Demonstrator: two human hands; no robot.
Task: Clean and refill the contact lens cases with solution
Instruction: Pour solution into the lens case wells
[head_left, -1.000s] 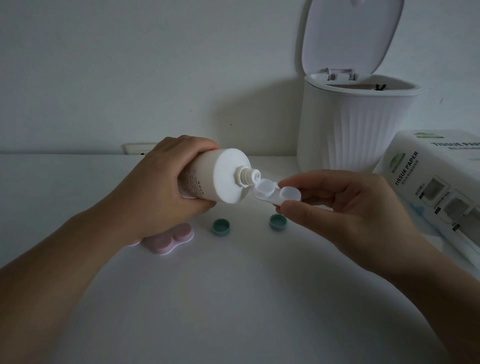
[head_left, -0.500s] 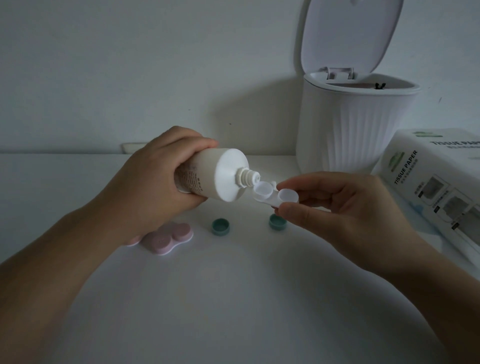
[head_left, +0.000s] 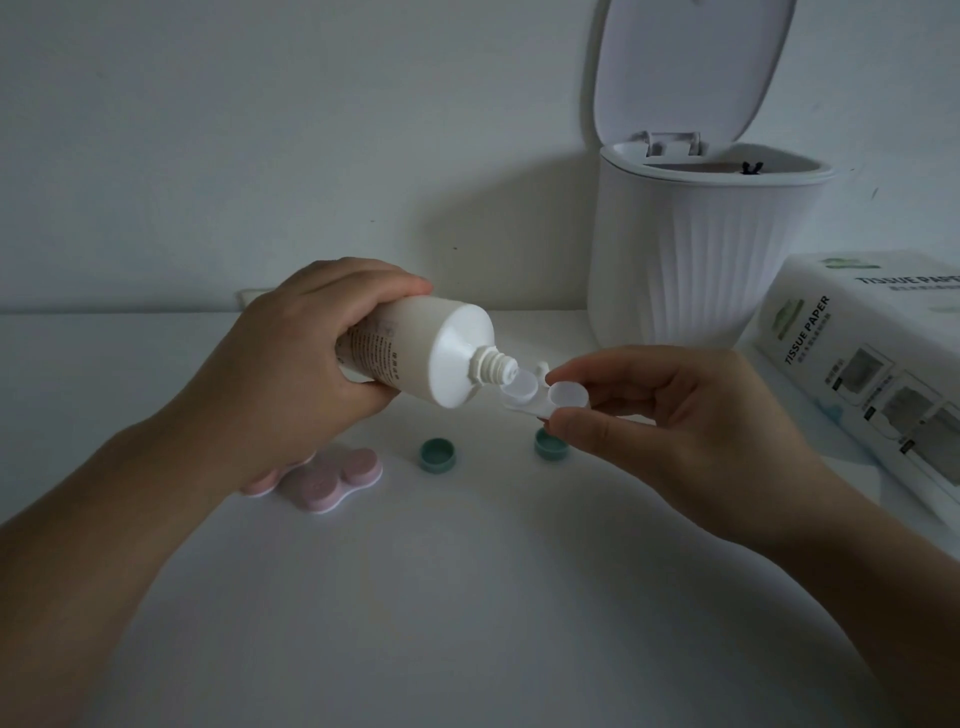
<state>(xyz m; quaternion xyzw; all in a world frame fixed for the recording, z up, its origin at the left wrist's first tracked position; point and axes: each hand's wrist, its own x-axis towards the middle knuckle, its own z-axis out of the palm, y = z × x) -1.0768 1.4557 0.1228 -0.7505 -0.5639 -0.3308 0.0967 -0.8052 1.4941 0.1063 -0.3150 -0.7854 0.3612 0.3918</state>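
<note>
While the left hand (head_left: 291, 374) grips the tilted white solution bottle (head_left: 415, 358), its nozzle sits just over the near well of the open white lens case (head_left: 545, 395), which the right hand (head_left: 691, 431) pinches between thumb and fingers above the surface (head_left: 467, 597). Two green caps (head_left: 438, 455) lie below, and a pink lens case (head_left: 332, 480) rests beneath the left hand.

White bottle (head_left: 415, 353), pink case (head_left: 332, 480), teal caps (head_left: 438, 454), ribbed white bin (head_left: 701, 260)
</note>
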